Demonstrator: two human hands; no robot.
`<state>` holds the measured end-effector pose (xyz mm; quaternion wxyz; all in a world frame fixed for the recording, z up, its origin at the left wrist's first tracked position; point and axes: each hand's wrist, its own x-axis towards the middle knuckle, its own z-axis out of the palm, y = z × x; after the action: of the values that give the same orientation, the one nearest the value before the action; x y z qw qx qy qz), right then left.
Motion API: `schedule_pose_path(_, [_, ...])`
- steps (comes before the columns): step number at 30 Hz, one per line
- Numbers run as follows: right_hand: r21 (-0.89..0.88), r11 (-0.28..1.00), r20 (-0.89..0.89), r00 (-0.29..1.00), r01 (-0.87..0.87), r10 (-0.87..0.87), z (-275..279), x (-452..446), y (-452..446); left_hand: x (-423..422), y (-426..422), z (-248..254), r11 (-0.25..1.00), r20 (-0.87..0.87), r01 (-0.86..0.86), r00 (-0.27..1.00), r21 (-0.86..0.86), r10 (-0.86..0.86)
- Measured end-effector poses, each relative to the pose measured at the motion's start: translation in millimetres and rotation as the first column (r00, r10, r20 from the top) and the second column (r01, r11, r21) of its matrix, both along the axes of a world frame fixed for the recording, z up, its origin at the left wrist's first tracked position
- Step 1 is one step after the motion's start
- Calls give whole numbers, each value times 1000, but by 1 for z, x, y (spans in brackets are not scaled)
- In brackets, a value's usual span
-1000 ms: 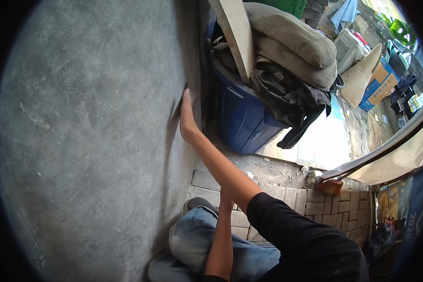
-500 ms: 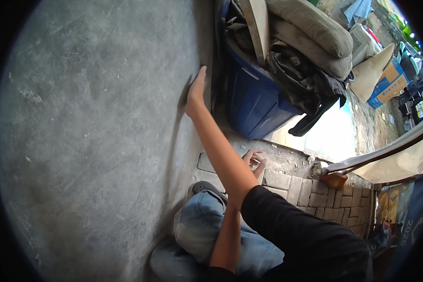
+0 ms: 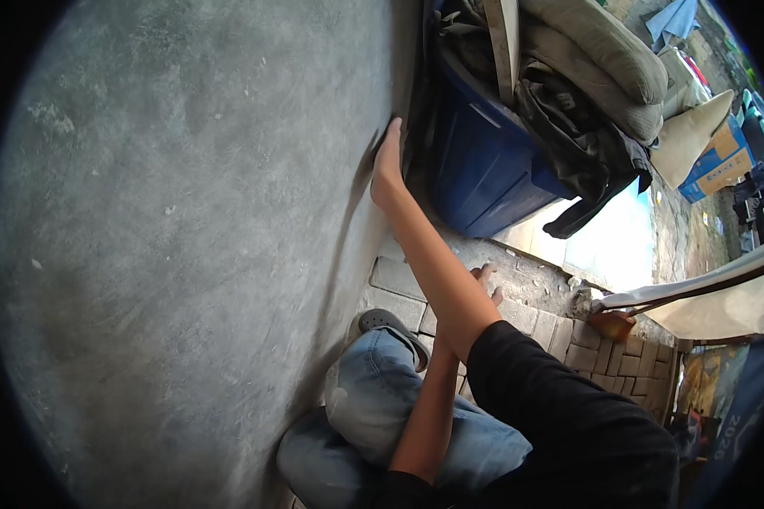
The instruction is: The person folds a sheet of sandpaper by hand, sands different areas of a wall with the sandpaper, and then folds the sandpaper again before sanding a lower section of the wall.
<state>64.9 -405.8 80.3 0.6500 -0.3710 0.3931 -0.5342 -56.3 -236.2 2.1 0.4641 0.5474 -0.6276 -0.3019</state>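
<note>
My right hand [image 3: 388, 165] lies edge-on against the grey concrete wall [image 3: 187, 212], its fingers stretched out and holding nothing. The right arm crosses over the left one. Beyond that forearm, my left hand [image 3: 489, 282] shows only in part above the paving. Its visible fingers are apart, with no object seen in them; the palm is hidden. Close to the right hand stands a blue bin [image 3: 484, 161], heaped with dark cloth [image 3: 569, 127] and grey cushions [image 3: 603, 51].
Bent legs in jeans [image 3: 373, 382] and a grey clog [image 3: 395, 331] are below. Paving bricks [image 3: 569, 343] cover the ground. A pale fabric sheet [image 3: 713, 297], a cardboard box [image 3: 721, 161] and a beige cushion [image 3: 692, 140] are at the right.
The whole view has shifted, so things appear farther right. My right hand stays at the wall. More of my left hand is now hidden behind the right forearm.
</note>
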Motion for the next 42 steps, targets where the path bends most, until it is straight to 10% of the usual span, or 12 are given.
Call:
schedule_pose_path(25, [-365,914,66,985,175,-162,-15,10,3,10,14,-18,996,131,-15,991,87,3])
schedule_pose_path(31, [-177,960,-2,975,216,-220,-21,27,12,20,19,-20,989,259,7,965,146,-45])
schedule_pose_path(34, [210,951,225,936,226,-272,19,18,29,23,22,-31,982,-84,-21,996,189,37])
schedule_pose_path(37, [192,968,238,949,161,-205,13,20,16,16,20,-29,987,315,-97,940,-126,132])
schedule_pose_path(41, [197,977,279,951,77,-131,0,10,4,24,27,-64,982,-111,-57,991,179,77])
schedule_pose_path(42, [189,979,281,952,71,-123,6,12,5,24,22,-43,995,7,-101,995,23,100])
